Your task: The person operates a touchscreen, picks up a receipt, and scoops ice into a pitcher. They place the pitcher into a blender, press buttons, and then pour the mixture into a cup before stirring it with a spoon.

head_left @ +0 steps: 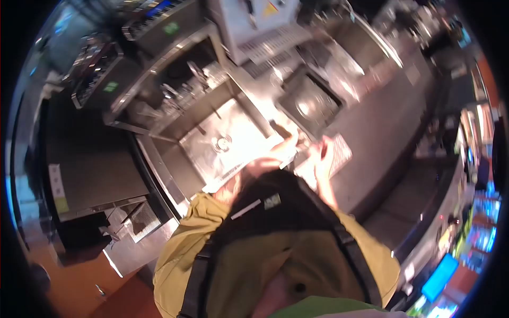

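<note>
By the near right corner of the sink (222, 119), a dark item (279, 127) is seen at the left hand (284, 147); glare and blur hide the finger gap, and whether the item is gripped cannot be told. The right hand (325, 154) is seen farther right, with its fingers partly open and slightly bent, over or against a checked cloth (342, 150); contact cannot be told. The cloth is laid on the counter (384, 119), right of the sink and nearer than the dark tray (316, 100).
</note>
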Action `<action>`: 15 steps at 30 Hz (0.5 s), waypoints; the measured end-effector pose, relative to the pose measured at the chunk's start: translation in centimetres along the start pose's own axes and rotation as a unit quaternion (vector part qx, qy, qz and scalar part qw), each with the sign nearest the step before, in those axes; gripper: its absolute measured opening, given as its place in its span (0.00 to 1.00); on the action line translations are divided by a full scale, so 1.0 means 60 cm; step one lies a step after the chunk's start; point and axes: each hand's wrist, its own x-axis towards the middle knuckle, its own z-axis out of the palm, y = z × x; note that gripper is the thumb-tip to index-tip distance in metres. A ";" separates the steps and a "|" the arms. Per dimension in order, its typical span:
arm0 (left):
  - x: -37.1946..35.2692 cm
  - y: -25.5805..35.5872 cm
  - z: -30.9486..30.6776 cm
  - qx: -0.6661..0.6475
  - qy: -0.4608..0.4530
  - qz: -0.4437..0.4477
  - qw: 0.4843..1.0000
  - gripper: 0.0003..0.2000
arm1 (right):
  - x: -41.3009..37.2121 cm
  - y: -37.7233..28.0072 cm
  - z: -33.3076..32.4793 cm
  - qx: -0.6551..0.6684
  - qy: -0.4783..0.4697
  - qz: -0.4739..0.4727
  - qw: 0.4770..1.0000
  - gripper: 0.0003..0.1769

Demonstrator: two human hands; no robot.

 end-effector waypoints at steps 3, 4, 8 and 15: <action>0.043 -0.009 -0.104 -0.245 0.113 -0.288 0.919 0.19 | -0.001 0.006 0.064 0.064 0.045 0.151 0.985 0.28; 0.068 0.000 -0.154 -0.260 0.174 -0.338 0.887 0.20 | 0.011 -0.022 0.084 0.119 0.079 0.068 0.987 0.23; 0.185 0.036 -0.454 -0.248 0.470 -0.189 0.826 0.34 | 0.099 0.004 0.057 0.010 0.066 -0.060 0.996 0.16; 0.337 0.090 -0.689 -0.496 0.559 -0.052 0.662 0.47 | 0.167 -0.271 0.090 0.252 -0.143 -0.076 0.954 0.15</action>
